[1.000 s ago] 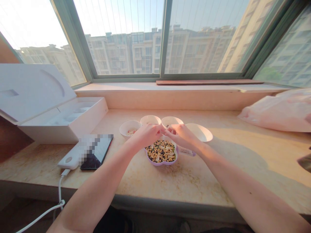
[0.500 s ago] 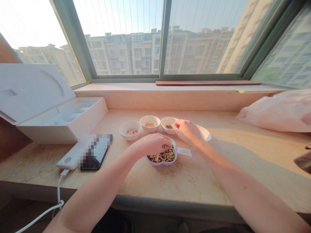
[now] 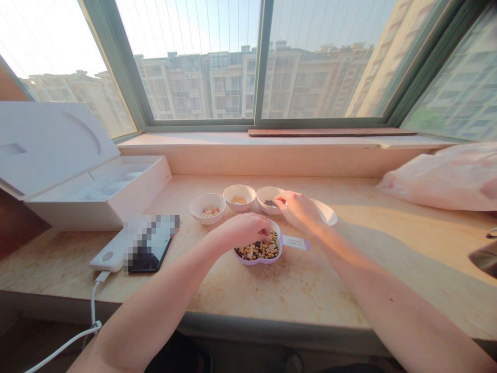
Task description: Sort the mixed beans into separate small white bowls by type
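Your left forearm (image 3: 155, 290) and right forearm (image 3: 380, 295) are bare and reach in from the lower corners, converging at mid-view. Your left hand (image 3: 243, 231) lies palm down, its fingers (image 3: 264, 233) curled downward. Your right hand (image 3: 298, 211), farther forward, angles inward, its fingertips (image 3: 280, 199) drawn together. The hands stand apart.

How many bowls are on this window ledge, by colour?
White bowls: 4
Lilac scalloped bowl with a handle: 1
Total: 5
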### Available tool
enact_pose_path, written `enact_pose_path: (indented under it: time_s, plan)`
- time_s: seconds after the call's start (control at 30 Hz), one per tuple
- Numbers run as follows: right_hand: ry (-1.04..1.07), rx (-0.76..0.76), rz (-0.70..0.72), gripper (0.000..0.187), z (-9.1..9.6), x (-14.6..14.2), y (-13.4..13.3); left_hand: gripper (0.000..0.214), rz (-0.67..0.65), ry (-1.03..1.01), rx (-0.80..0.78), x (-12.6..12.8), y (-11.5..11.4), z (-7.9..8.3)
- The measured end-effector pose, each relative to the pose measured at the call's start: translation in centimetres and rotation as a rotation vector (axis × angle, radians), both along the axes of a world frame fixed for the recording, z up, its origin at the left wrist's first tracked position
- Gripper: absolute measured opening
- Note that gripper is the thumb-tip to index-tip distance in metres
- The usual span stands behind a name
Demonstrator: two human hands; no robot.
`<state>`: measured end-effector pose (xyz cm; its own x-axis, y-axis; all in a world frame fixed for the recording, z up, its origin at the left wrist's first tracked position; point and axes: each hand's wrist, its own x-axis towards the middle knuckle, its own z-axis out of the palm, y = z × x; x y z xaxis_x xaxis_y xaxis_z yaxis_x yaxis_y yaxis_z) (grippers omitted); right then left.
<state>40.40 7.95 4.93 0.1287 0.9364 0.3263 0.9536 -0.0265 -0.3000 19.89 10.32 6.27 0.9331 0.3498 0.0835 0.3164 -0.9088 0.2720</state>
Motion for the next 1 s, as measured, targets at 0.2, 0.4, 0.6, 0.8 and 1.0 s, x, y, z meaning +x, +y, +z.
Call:
enact_pose_path:
  time_s: [0.2, 0.4, 0.6, 0.8, 1.0]
  plan:
    - [0.032, 0.027, 0.027, 0.029, -0.1, 0.0, 0.1, 0.019, 0.094, -0.01, 0.03, -0.8, -0.4, 1.2]
    - [0.035, 0.069, 0.094, 0.026, 0.5, -0.8, -0.4, 0.011, 0.211, -0.064, 0.041, -1.3, -0.2, 1.6]
    - [0.12, 0.106, 0.19, 0.024, 0.7, -1.4, -0.6, 0.01, 0.268, -0.187, 0.009, -1.5, 0.3, 1.6]
    - [0.179, 0.111, 0.203, 0.027, 0.9, -1.6, -0.9, 0.013, 0.262, -0.266, -0.002, -1.7, 1.5, 1.2]
    - [0.188, 0.101, 0.225, 0.029, 1.1, -2.3, -1.4, 0.019, 0.333, -0.236, 0.046, -2.9, 2.8, 1.9]
